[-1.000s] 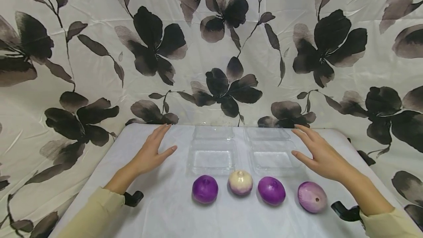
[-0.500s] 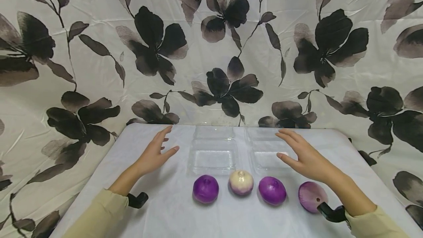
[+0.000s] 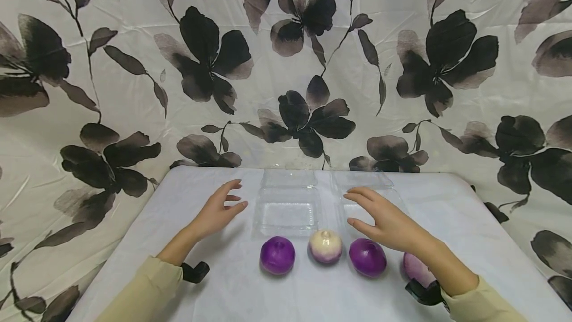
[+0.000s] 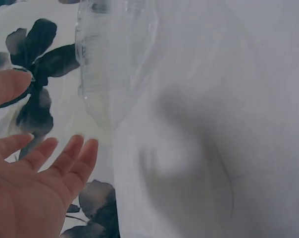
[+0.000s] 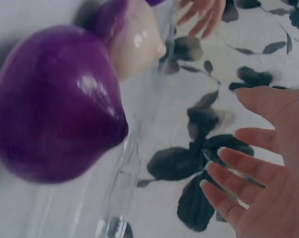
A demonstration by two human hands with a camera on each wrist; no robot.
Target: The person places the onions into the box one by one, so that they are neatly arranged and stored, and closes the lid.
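Observation:
My left hand [image 3: 216, 215] hovers left of the left clear plastic container [image 3: 288, 215], fingers loosely spread and holding nothing. Over the right clear plastic container [image 3: 395, 200] reaches my right hand [image 3: 382, 220], relaxed and without anything in its grasp; it covers part of that box. Closest to it is a purple onion [image 3: 367, 258], large in the right wrist view. A whitish onion [image 3: 325, 247] with a purple base sits left of that one, and another purple onion [image 3: 277, 256] farther left. A pale purple onion [image 3: 417, 270] is partly hidden beneath my right wrist.
Both containers lie with lids open toward the back of the white-covered table [image 3: 228, 292]. A floral curtain [image 3: 286, 63] hangs right behind the table's far edge. Each wrist wears a black camera mount, the left mount [image 3: 195, 272] standing just above the tabletop.
My right hand has swung left and inward, from beside the right container to over it, and its wrist now covers part of the pale onion. My left hand has shifted slightly right and nearer.

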